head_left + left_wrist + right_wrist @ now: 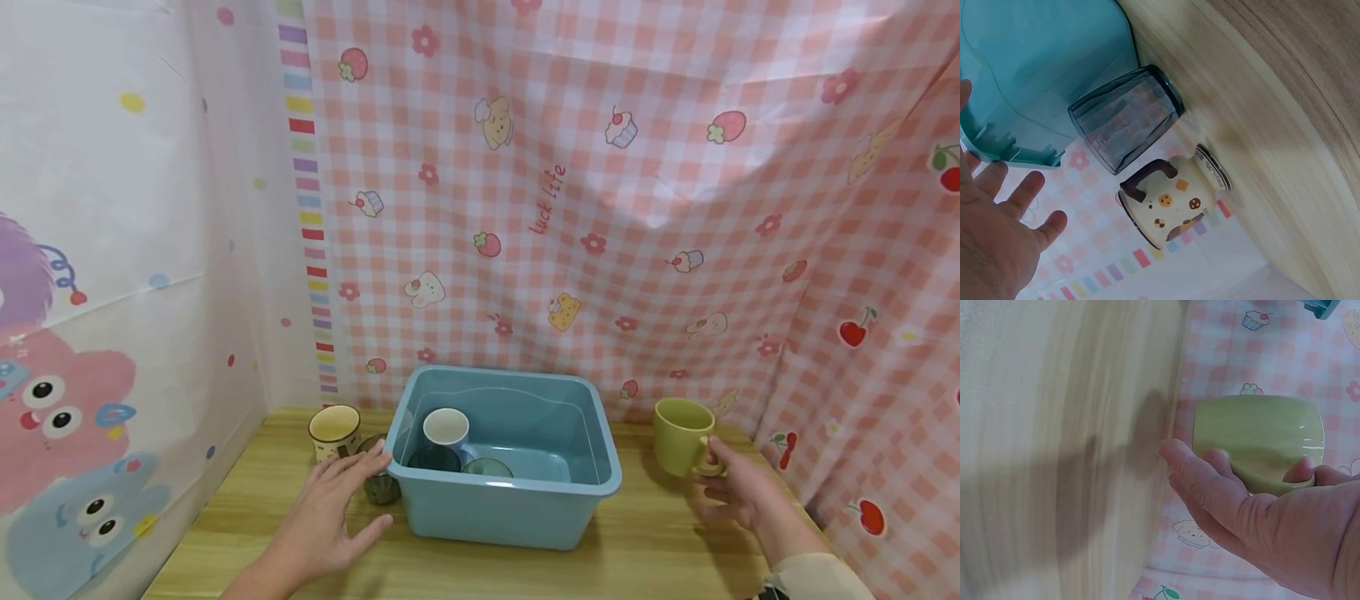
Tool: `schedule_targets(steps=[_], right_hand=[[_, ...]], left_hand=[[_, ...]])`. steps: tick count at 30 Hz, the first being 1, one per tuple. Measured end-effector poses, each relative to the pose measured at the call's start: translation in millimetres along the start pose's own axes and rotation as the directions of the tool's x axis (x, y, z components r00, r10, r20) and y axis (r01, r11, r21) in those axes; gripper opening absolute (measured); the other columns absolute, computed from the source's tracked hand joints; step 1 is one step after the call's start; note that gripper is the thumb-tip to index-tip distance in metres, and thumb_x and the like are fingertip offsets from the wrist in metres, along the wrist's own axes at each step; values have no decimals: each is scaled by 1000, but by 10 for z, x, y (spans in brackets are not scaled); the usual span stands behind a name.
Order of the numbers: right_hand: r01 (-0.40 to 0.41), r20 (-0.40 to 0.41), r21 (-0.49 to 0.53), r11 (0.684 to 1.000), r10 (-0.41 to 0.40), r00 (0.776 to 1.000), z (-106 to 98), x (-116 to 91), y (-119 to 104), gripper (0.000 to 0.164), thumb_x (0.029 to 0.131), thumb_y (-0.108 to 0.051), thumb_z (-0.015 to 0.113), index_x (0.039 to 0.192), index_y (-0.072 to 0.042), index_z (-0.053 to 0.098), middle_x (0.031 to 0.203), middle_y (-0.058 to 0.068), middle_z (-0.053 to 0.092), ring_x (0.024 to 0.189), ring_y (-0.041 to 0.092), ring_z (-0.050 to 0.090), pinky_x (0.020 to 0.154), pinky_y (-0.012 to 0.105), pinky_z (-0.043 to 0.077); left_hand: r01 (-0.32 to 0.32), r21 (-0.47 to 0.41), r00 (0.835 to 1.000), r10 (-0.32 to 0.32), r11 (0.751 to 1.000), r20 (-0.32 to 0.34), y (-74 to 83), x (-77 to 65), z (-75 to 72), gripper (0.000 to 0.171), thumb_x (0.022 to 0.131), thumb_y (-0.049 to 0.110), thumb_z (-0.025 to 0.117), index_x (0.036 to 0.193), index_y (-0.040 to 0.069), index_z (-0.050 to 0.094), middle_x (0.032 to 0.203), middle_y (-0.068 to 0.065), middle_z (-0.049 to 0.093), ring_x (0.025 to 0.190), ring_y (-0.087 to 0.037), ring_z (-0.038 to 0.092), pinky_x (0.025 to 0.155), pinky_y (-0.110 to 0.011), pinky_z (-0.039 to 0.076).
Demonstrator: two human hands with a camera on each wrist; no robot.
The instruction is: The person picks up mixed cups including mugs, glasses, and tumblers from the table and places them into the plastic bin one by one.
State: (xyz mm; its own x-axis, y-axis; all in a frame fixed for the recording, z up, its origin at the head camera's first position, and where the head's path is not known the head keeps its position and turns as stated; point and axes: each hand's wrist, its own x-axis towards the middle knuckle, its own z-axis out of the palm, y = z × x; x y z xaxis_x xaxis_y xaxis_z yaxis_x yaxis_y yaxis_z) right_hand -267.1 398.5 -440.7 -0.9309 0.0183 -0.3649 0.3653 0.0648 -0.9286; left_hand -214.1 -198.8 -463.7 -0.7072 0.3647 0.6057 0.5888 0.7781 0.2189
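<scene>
A yellow-green mug (682,437) is gripped by its handle in my right hand (738,492), to the right of the light blue plastic basin (502,512). The right wrist view shows the fingers hooked round that handle; the mug (1257,428) appears slightly above the tabletop. My left hand (326,512) has its fingers spread, the fingertips at the basin's near left rim; whether they touch it I cannot tell. Inside the basin are a white mug (447,427), a dark glass cup (435,460) and a greenish glass (487,468), partly hidden by the front wall.
Left of the basin, a dark tinted glass (1125,119) stands close to its wall. Beside that glass is a cream mug (1175,203) with a brown handle and cookie prints. A pink checked cloth (555,208) hangs behind the wooden table (652,558), with a white printed cloth at left.
</scene>
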Motion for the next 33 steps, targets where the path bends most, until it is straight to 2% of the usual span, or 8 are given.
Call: schedule_targets(steps=[4, 11, 18, 24, 26, 30, 33], right_hand=[[2, 6, 17, 1000, -2, 1000, -19, 3, -49, 53, 113, -58, 23, 94, -17, 50, 165, 52, 7, 152, 74, 1, 119, 78, 34], [10, -14, 37, 999, -9, 1000, -50, -21, -133, 52, 112, -59, 30, 90, -17, 52, 153, 53, 37, 152, 73, 7, 104, 68, 54], [17, -31, 53, 998, -15, 999, -29, -84, -221, 53, 111, -60, 33, 90, -16, 54, 163, 52, 18, 152, 73, 9, 104, 69, 54], [27, -29, 56, 998, -25, 999, -36, -125, -307, 52, 112, -59, 34, 90, -16, 54, 156, 53, 32, 152, 73, 10, 101, 67, 56], [24, -15, 55, 998, -24, 1000, -42, -134, -332, 52, 112, -60, 32, 91, -17, 53, 157, 53, 30, 152, 73, 8, 103, 68, 55], [25, 13, 52, 998, -26, 1000, -46, -144, -370, 53, 112, -60, 27, 91, -17, 51, 162, 53, 14, 153, 72, 4, 110, 73, 47], [39, 17, 49, 998, -40, 999, -42, -154, -396, 54, 112, -60, 26, 90, -17, 50, 160, 55, 14, 153, 73, 3, 113, 77, 42]], left_hand=[[1, 0, 1000, -1, 1000, 3, -5, 1, 3, 77, 84, 34, 89, 153, 18, 59, 160, -1, 58, 131, -32, 65, 108, -76, 44], [2, -6, 1000, -2, 1000, 2, 2, 2, -2, 76, 84, 33, 89, 152, 17, 60, 160, -2, 59, 131, -32, 64, 109, -76, 43], [0, -7, 1000, 0, 1000, 2, 4, 5, 1, 77, 83, 33, 89, 152, 18, 59, 160, -1, 58, 131, -32, 64, 109, -76, 42], [-2, 1, 1000, 2, 1000, 2, -11, 4, 11, 78, 83, 33, 90, 153, 18, 59, 160, -2, 59, 130, -33, 65, 109, -76, 43], [0, 2, 1000, 0, 1000, 4, -13, 3, 13, 78, 83, 33, 90, 153, 18, 59, 160, -3, 59, 130, -34, 65, 109, -76, 43], [1, 3, 1000, -1, 1000, 5, -13, -1, 14, 78, 83, 32, 90, 153, 17, 59, 160, -4, 59, 130, -34, 65, 109, -76, 43], [-3, 5, 1000, 3, 1000, 0, -12, -2, 13, 78, 83, 32, 90, 153, 17, 59, 159, -4, 59, 130, -35, 65, 109, -76, 44]])
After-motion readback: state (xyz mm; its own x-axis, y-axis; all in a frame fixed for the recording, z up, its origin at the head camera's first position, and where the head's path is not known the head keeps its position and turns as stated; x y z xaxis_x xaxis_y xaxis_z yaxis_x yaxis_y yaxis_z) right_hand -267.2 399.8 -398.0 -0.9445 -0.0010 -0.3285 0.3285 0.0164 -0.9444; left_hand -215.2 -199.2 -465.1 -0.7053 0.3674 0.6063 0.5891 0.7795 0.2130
